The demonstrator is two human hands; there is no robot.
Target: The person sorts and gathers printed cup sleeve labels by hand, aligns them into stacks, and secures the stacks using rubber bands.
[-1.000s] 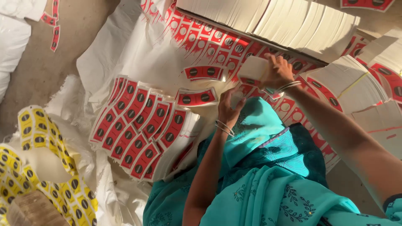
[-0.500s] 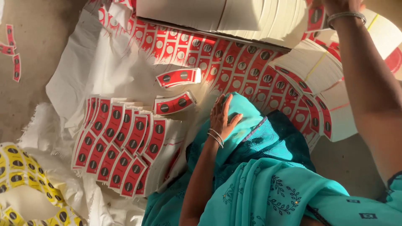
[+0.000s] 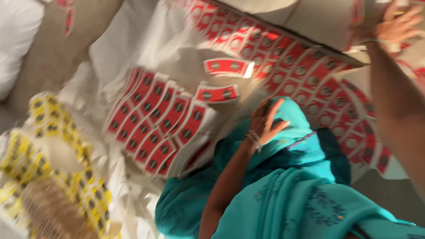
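Head view, blurred. Left hand [image 3: 265, 120] rests on the teal-clothed knee [image 3: 287, 132], fingers loosely spread, holding nothing; bangles at the wrist. Right hand [image 3: 394, 24] is raised at the upper right edge against the white card stack [image 3: 310, 17]; whether it grips anything cannot be told. Two loose red labels [image 3: 229, 67] [image 3: 217, 94] lie on white sheeting just beyond the left hand. Fanned red label stacks [image 3: 155, 119] lie to their left; yellow label stacks [image 3: 53, 146] lie lower left.
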